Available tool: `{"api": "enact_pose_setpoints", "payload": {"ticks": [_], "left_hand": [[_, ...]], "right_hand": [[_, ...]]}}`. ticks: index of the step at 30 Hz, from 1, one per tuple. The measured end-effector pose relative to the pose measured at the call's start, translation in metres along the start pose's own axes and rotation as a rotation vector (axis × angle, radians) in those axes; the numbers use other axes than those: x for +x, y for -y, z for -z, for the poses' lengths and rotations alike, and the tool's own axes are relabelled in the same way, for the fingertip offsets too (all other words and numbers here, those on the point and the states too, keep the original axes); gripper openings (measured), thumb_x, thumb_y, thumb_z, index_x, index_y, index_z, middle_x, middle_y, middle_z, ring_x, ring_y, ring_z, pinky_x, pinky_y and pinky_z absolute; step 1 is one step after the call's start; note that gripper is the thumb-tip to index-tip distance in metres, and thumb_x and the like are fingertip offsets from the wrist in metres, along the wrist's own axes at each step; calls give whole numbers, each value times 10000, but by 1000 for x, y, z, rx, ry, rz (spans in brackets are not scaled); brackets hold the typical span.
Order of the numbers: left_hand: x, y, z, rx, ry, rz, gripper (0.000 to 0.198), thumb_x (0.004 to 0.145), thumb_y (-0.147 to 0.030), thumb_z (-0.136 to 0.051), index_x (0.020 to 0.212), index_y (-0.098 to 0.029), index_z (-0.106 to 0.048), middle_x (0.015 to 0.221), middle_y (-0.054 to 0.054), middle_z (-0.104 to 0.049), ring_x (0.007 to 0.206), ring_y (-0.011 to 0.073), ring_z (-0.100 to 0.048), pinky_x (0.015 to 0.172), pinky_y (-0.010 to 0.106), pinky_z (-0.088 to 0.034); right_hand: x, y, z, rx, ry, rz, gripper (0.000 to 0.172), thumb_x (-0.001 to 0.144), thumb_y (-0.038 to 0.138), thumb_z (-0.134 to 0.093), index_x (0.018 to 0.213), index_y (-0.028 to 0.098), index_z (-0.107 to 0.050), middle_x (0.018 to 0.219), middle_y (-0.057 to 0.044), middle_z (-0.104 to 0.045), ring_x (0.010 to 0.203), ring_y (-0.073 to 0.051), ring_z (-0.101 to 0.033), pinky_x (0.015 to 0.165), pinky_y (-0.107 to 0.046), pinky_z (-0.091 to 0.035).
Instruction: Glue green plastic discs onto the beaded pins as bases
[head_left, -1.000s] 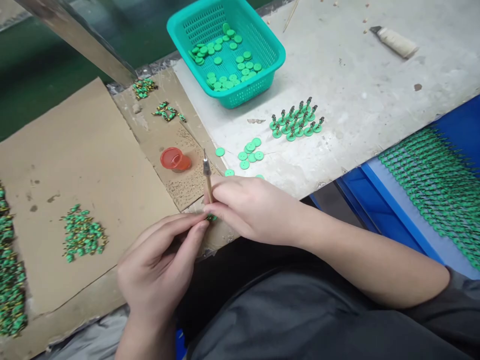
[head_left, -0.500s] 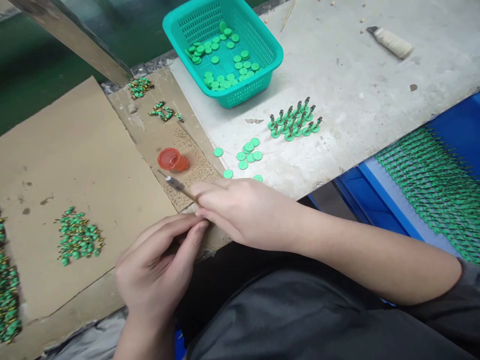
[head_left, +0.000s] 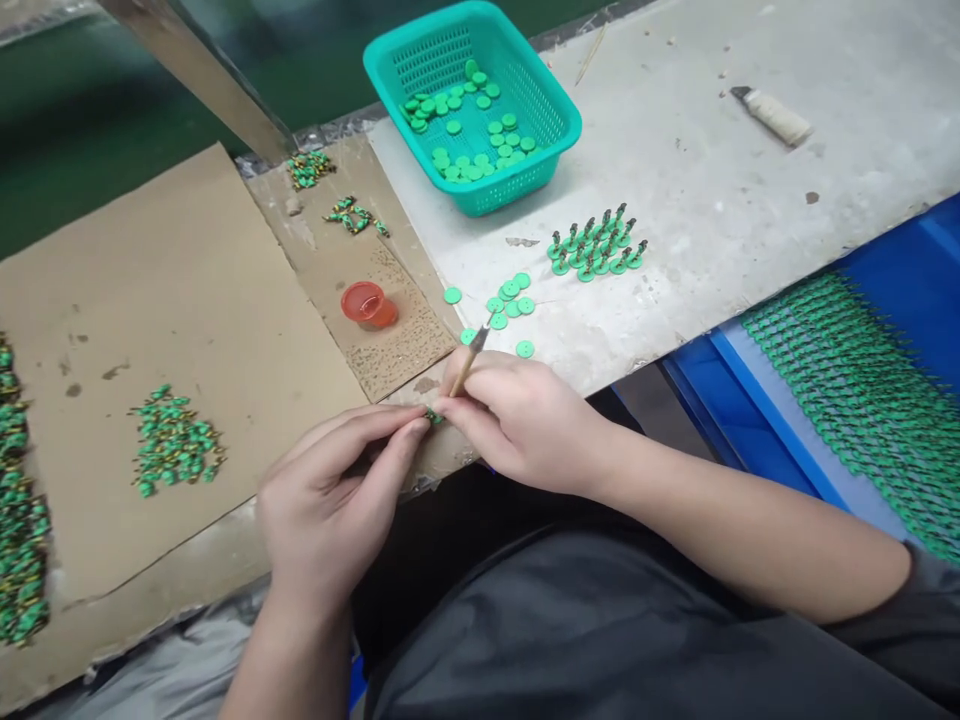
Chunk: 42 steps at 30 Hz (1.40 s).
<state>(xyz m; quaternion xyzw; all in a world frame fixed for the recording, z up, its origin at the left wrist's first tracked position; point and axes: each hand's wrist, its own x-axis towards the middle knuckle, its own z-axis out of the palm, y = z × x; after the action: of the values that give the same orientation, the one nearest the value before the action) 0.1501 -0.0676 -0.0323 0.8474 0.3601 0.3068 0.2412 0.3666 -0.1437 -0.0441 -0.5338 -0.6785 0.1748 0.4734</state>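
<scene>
Swinging away from the orange cup (head_left: 367,303), the brush (head_left: 470,362) had turned since half a second before: its dark tip, which had pointed left toward the cup, now slanted up and to the right, toward the loose green discs (head_left: 498,321). The right hand (head_left: 525,415) held the brush by its handle, thumb and fingers closed around it. Between the two hands showed a small green piece (head_left: 433,414), which had been almost hidden in that earlier view. It sat right at the fingertips of the left hand (head_left: 337,490), the thumb and forefinger pressed nearly together with the piece pinched at their ends, just poking out toward the right hand. The right thumb's tip came up close against the piece's other side; whether it also gripped the piece could not be told. The left hand's remaining fingers curled behind, mostly out of sight.

Both hands met just above the near edge of the worktable (head_left: 720,215). To their left, a heap of green and gold pieces (head_left: 176,440) lay on the cardboard (head_left: 247,330). Beyond the loose discs stood a cluster of dark-topped figures (head_left: 600,252) on green bases, near the turquoise basket (head_left: 517,188), which held more discs.
</scene>
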Motion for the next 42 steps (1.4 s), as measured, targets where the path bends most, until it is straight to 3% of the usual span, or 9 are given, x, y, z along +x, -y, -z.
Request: {"api": "enact_pose_setpoints", "payload": {"ticks": [16, 22, 25, 30, 32, 36, 42], "left_hand": [[2, -1, 1, -35, 10, 3, 77, 1019, -291, -844, 1049, -346, -888, 1037, -22, -896, 933, 197, -851, 905, 334, -697], [2, 0, 1, -52, 26, -14, 76, 1031, -278, -827, 1042, -334, -877, 1020, -36, -891, 929, 168, -844, 898, 289, -674], [3, -1, 1, -63, 26, 16, 59, 1034, -317, -829, 1041, -337, -885, 1041, -34, -899, 939, 167, -848, 894, 276, -668], [3, -3, 0, -69, 3, 88, 67, 1017, -380, -846, 1010, -351, -905, 1028, -15, -901, 923, 182, -844, 845, 284, -668], [2, -2, 1, -93, -11, 135, 69, 1010, -387, -851, 1006, -350, -910, 1035, -2, -901, 915, 184, -839, 827, 286, -668], [6, -3, 9, -283, -24, 287, 118, 960, -398, -878, 957, -283, -902, 976, 43, -890, 796, 177, -814, 741, 271, -680], [16, -26, 44, -577, 16, 451, 272, 797, -474, -988, 807, -232, -864, 735, 56, -800, 552, 153, -692, 506, 238, -606]], "right_hand": [[3, 5, 0, -75, 125, 26, 214, 1242, 228, -434, 1176, 206, -636, 1101, -68, -747, 1032, -215, -721, 946, -340, -602], [4, 7, -4, -116, 147, 22, 241, 1239, 212, -402, 1148, 202, -624, 1073, -84, -747, 1032, -235, -714, 934, -362, -609], [5, 6, -4, -4, 89, -78, 207, 1221, 252, -466, 1078, 216, -612, 1080, -75, -758, 1033, -226, -757, 953, -380, -640], [1, 6, -4, 493, -261, -442, 182, 1168, 424, -607, 1091, 264, -569, 942, 16, -747, 858, -156, -833, 817, -294, -713], [-1, 8, -4, 609, -343, -499, 210, 1141, 456, -656, 1078, 273, -572, 882, 40, -739, 799, -146, -840, 773, -274, -724], [-3, 11, -3, 612, -302, -481, 280, 1097, 513, -735, 1049, 265, -613, 868, 26, -772, 793, -166, -860, 738, -277, -730], [-5, 15, -3, 553, -230, -467, 331, 1091, 549, -753, 1003, 254, -632, 846, -14, -809, 750, -189, -868, 722, -304, -752]]}}
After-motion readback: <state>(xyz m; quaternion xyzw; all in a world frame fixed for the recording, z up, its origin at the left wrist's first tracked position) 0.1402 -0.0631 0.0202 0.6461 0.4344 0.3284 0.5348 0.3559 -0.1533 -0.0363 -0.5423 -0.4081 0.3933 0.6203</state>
